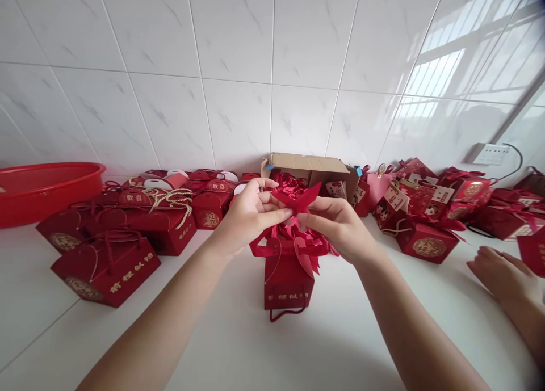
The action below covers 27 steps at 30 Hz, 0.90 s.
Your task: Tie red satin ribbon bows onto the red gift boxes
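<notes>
Between the closed, pinching fingertips of the left hand (251,215) and right hand (340,223), a red fabric ribbon (301,200) spreads into pointed ends. Just below the fingers stands a small dark-red cardboard box (289,274) with gold lettering.

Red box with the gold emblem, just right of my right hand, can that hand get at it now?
Probably yes, once freed: the right hand pinches the red ribbon, but the box sits at the front of its group and nothing seems to block the way.
</notes>
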Motion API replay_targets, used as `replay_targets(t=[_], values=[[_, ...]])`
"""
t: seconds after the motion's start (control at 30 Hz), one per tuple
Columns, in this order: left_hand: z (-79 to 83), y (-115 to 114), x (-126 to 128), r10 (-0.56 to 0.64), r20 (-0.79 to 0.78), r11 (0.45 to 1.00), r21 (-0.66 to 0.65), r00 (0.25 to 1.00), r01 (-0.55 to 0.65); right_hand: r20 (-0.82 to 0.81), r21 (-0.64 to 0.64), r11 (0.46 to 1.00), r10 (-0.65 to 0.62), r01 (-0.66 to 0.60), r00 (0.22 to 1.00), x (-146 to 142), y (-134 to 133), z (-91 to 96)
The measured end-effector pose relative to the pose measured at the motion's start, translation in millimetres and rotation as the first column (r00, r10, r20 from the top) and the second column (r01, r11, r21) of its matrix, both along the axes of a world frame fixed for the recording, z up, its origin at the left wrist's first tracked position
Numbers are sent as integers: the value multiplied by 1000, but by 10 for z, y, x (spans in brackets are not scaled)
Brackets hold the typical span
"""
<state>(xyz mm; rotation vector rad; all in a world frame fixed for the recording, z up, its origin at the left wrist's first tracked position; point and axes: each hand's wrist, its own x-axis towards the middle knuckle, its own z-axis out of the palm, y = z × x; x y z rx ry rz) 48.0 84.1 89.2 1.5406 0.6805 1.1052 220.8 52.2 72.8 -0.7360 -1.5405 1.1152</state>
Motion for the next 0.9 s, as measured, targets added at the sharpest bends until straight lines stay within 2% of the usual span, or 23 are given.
replay_targets(t=[0.07,0.2,0.33,0.4,0.47,0.53,0.63,0.7,0.77,0.8,0.83,0.9], values=[[7,-2,-11,-5,-20,1000,11,1000,5,26,34,999,22,-23,999,-28,-6,-7],[19,2,-59,-80,-68,997,19,995,81,53,99,995,-33,28,998,-44,39,-50],[29,35,-102,-92,-123,995,-51,988,86,205,207,977,11,-55,979,27,67,-40],[28,63,-111,-54,-117,995,-94,992,43,335,340,939,-76,-45,939,72,65,-18],[22,91,-110,-8,-87,992,-128,996,-4,416,496,868,-229,-8,880,102,66,-6],[14,116,-101,-7,-64,989,-150,998,-3,442,595,803,-349,21,827,106,75,-15],[6,121,-78,-34,-60,995,-96,998,29,434,637,768,-429,67,792,69,95,-51],[-1,89,-64,76,-105,997,17,992,-75,394,641,756,-474,134,787,27,104,-73],[-19,30,-68,285,-196,946,218,938,-241,301,647,713,-563,269,770,-10,94,-91],[-35,-1,-87,397,-236,886,350,887,-303,248,650,674,-624,351,741,-18,79,-101],[-58,-27,-121,510,-255,802,488,822,-346,205,651,626,-689,429,695,-15,56,-115],[-123,-48,-251,702,-237,596,712,671,-372,192,647,540,-799,539,569,45,-11,-168]])
